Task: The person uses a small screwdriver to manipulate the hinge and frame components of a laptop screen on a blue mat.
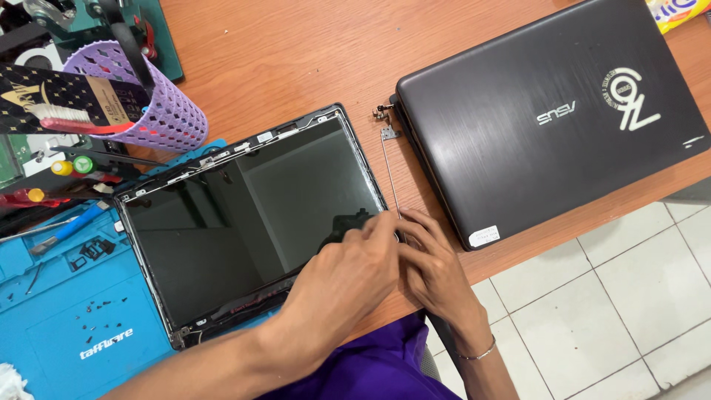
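A: The bare screen panel (pixel 252 222) lies flat on the counter (pixel 296 52), its corner under both hands: left hand (pixel 348 278) pinching its edge, right hand (pixel 433 270) closed beside it.

B: Risk? Prying there could crack the glass; the loose hinge strip (pixel 390 167) just beyond the fingertips might get knocked.

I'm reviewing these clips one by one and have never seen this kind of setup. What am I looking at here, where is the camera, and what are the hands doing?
One picture, from a camera worn on the person's head, looking down at a wooden table. No machine: two bare hands. The left hand and right hand meet at the lower right corner of a bare laptop screen panel, beside a thin metal hinge bracket. What the fingertips pinch is hidden. A closed dark laptop lies to the right. A blue work mat and a purple tool basket sit on the left.
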